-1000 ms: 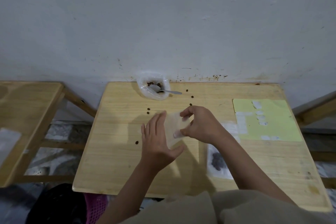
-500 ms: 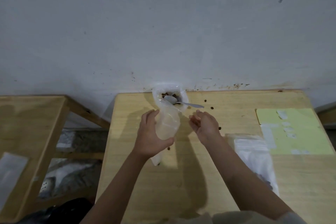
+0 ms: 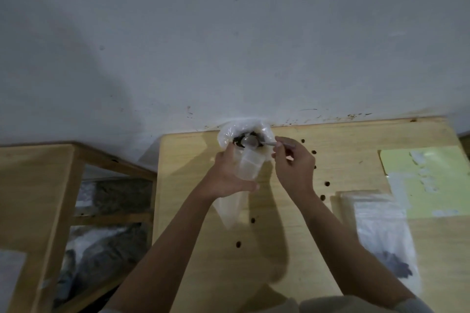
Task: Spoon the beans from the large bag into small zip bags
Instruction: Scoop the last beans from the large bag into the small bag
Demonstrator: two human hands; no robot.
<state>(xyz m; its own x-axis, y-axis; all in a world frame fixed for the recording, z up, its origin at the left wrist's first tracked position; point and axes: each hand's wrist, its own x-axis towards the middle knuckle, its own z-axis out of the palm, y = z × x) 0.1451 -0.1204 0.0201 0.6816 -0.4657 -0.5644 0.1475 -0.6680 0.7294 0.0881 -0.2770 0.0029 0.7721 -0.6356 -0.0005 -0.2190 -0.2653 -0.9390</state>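
The large bag [image 3: 230,132] of beans stands open at the far edge of the wooden table [image 3: 356,140], against the wall. The left hand [image 3: 225,176] grips a small zip bag [image 3: 245,173], mouth up, just in front of the large bag. The right hand [image 3: 292,166] pinches the handle of a metal spoon [image 3: 250,140], whose bowl lies over the beans in the large bag. Loose beans [image 3: 327,184] are scattered on the table near the hands. A filled zip bag [image 3: 386,236] lies right of the large bag, towards the table's near edge, beside a green sheet [image 3: 432,180].
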